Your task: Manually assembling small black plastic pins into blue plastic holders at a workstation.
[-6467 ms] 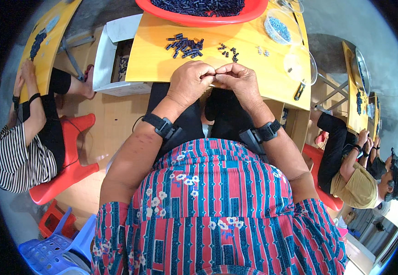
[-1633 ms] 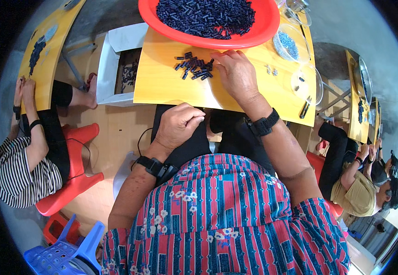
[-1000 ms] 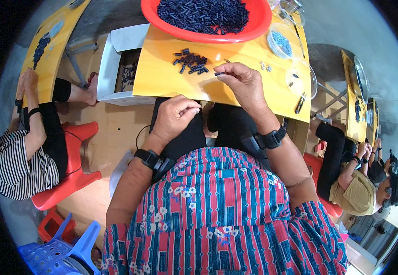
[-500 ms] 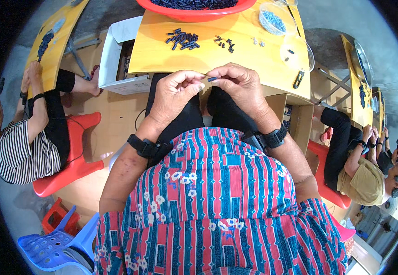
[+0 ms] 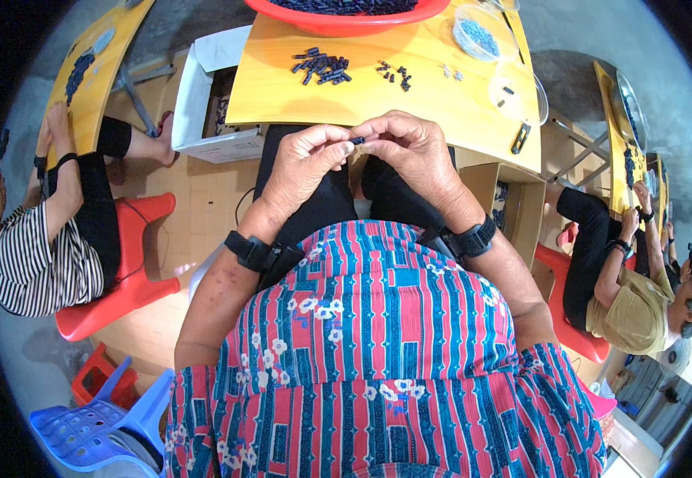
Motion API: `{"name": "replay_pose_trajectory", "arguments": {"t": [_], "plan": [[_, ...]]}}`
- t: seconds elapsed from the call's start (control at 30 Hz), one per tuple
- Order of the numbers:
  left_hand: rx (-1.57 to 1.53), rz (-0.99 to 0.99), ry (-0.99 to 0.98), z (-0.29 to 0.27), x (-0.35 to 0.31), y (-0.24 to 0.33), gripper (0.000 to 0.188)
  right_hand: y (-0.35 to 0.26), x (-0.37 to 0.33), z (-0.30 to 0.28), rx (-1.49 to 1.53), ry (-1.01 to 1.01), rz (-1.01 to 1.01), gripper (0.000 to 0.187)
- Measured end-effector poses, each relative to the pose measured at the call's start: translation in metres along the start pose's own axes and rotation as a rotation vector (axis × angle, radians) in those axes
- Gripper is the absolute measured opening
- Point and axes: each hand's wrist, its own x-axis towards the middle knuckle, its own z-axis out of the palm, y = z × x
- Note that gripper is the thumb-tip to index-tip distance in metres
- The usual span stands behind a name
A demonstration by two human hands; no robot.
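Note:
Just off the near edge of the yellow table (image 5: 282, 103), a small dark blue-black cylindrical part (image 5: 358, 140) is between the fingertips of both my hands. My left hand (image 5: 302, 166) pinches its left end with thumb and forefinger. Its other end sits in the closed thumb and fingers of my right hand (image 5: 416, 155). On the table beyond lie a pile of similar dark parts (image 5: 322, 67), a smaller dark group (image 5: 394, 74) and a few tiny clear pieces (image 5: 452, 73). My fingers partly hide the held part.
At the table's far side stand a red basin (image 5: 346, 27) of dark parts and a clear bowl (image 5: 513, 49) with light blue bits. A black tool (image 5: 520, 139) lies near the right edge. Boxes (image 5: 222, 149) flank my knees. People sit at tables on both sides.
My two hands have drawn slightly closer, and the small part now touches my left fingertips as well. A person on the right has moved their hands toward their table.

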Motion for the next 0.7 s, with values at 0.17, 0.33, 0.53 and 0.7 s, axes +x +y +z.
{"name": "replay_pose_trajectory", "arguments": {"t": [0.17,0.33,0.53,0.7], "plan": [[-0.058,-0.010,-0.025,0.000,0.000,-0.006,0.016,-0.001,0.000,0.000,0.003,0.001,-0.001,0.017],[-0.064,-0.043,-0.067,0.001,0.000,-0.007,0.016,-0.002,0.000,-0.001,-0.081,0.002,-0.054,0.015],[-0.059,-0.020,-0.067,0.006,-0.002,0.002,0.015,-0.003,-0.002,0.000,-0.127,0.001,-0.103,0.012],[-0.018,-0.045,-0.086,-0.002,-0.003,-0.001,0.014,-0.005,-0.003,0.002,-0.229,-0.030,-0.116,0.012]]}}
